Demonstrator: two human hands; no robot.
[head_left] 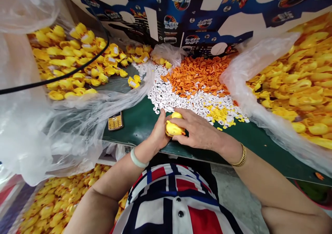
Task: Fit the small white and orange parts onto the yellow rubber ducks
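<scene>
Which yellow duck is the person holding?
The small yellow rubber duck, cupped between the left hand and right hand at the edge of the green table. The other ducks lie in big heaps, away from the hands.

The yellow rubber duck [174, 127] is smooth, glossy moulded plastic, and so are the heaped duck bodies [301, 85] lying in thin, crinkled clear polythene [249, 71]. The orange pieces [197, 75] and small white pieces [171, 95] look like plastic too, though their finish is hard to tell at this size. The green bench top [137, 123] is matt, while the printed cardboard [166, 9] has a slight sheen. The gold metal bracelet [241, 155] shines — the shirt [171, 206] is plain cloth, the floor [233, 189] rough concrete.
</scene>
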